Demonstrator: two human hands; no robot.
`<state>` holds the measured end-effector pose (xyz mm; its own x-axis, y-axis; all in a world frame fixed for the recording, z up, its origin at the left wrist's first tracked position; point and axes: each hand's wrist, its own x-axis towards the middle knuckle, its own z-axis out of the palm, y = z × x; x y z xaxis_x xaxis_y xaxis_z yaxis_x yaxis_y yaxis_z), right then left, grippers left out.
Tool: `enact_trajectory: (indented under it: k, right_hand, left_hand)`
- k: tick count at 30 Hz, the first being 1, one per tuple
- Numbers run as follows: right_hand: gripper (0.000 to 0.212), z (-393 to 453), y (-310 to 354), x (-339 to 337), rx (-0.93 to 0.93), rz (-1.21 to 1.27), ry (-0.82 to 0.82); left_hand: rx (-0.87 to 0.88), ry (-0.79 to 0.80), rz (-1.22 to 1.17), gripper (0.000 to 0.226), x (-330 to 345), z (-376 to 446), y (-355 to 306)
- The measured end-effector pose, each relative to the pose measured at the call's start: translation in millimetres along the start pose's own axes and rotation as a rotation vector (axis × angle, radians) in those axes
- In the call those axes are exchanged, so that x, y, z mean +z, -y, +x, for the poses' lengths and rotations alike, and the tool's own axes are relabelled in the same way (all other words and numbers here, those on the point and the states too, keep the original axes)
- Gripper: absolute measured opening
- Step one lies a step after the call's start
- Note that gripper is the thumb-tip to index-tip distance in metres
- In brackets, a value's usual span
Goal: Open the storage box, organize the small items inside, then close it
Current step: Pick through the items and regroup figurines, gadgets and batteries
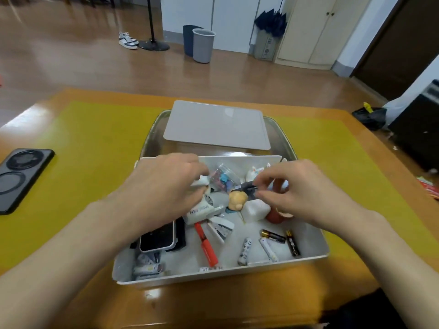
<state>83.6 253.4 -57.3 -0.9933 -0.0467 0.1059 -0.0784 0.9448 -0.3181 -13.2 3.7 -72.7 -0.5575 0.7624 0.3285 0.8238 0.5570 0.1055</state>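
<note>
Your open white rectangular storage box [318,238] sits on the yellow-matted bench [95,143]; its grey flat lid [213,127] lies behind. Your left hand [166,186] curls among the clutter, grip unclear; your right hand [292,188] pinches a small dark item [247,186].

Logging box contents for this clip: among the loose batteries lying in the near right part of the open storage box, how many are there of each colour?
Black-and-gold batteries: 2
White batteries: 2
Total: 4
</note>
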Motion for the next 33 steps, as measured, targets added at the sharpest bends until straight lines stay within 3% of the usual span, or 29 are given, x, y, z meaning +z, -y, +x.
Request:
enact_trajectory:
  k: [2,5,9,16,22,28,33]
  right_hand:
    - [0.004,-9,-7,-11,0.050,-0.048,0.179]
    - [0.003,-20,-16,-10,0.062,-0.200,0.382]
    - [0.020,-29,-21,10,0.052,-0.295,0.396]
    - [0.043,-34,-23,29,0.029,-0.380,0.388]
    - [0.047,-39,-24,37,0.004,-0.395,0.353]
    - [0.049,-36,-22,43,0.010,-0.373,0.324]
    - [0.048,-29,-16,50,0.050,-0.296,0.378]
  left_hand:
    - [0.079,0.076,-0.151,0.017,5,-4,-21]
    - [0.189,0.253,-0.252,0.028,30,-4,-45]
    - [0.284,0.378,-0.310,0.040,60,9,-62]
    - [0.308,0.358,-0.043,0.042,90,19,-80]
    - [0.293,0.444,-0.018,0.016,88,18,-85]
    - [0.285,0.525,0.011,0.012,77,18,-82]
    - [0.229,0.423,-0.094,0.014,43,28,-66]
